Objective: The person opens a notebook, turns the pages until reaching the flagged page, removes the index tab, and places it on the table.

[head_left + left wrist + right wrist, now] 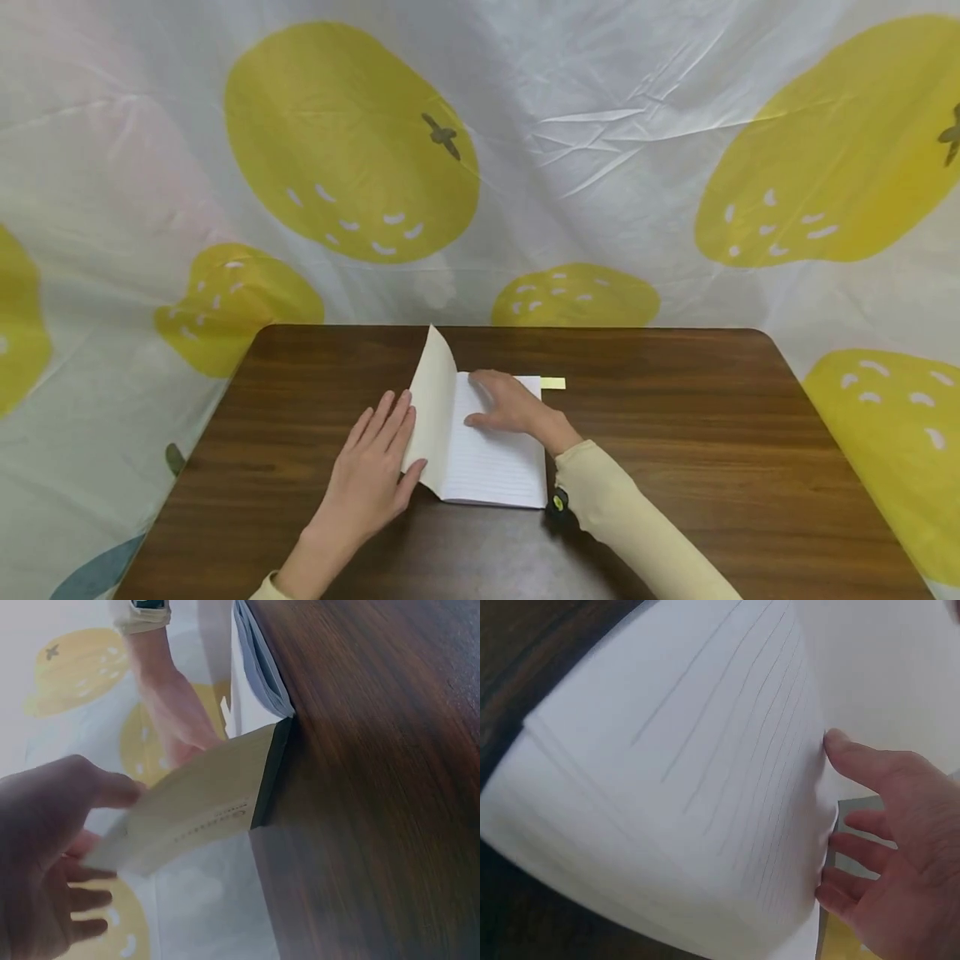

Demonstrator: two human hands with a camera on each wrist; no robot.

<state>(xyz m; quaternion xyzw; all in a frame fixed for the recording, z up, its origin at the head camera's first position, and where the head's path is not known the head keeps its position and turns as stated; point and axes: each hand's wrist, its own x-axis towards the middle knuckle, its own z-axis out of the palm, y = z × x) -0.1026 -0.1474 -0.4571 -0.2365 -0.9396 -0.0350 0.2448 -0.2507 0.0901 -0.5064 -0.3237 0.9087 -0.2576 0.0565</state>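
Observation:
A notebook (pixel 495 471) lies on the table with its front cover (pixel 432 408) raised at the left, over a white lined page. On the outside of that cover, faint lettering and a dark spine strip (pixel 270 772) show in the left wrist view. My left hand (pixel 372 479) is at the cover's outer side, its fingers fairly straight and the thumb by the lower edge. Over the upper part of the page is my right hand (pixel 510 404), thumb apart from the loosely bent fingers. In the right wrist view its fingertips (pixel 832 896) meet the page's far edge.
A yellow sticky tab (pixel 553 383) juts from the notebook's upper right edge. The dark wooden table (pixel 712 433) extends on both sides. Behind it hangs a pale cloth (pixel 585 167) with large yellow fruit prints. A small black device (pixel 558 502) is at the right wrist.

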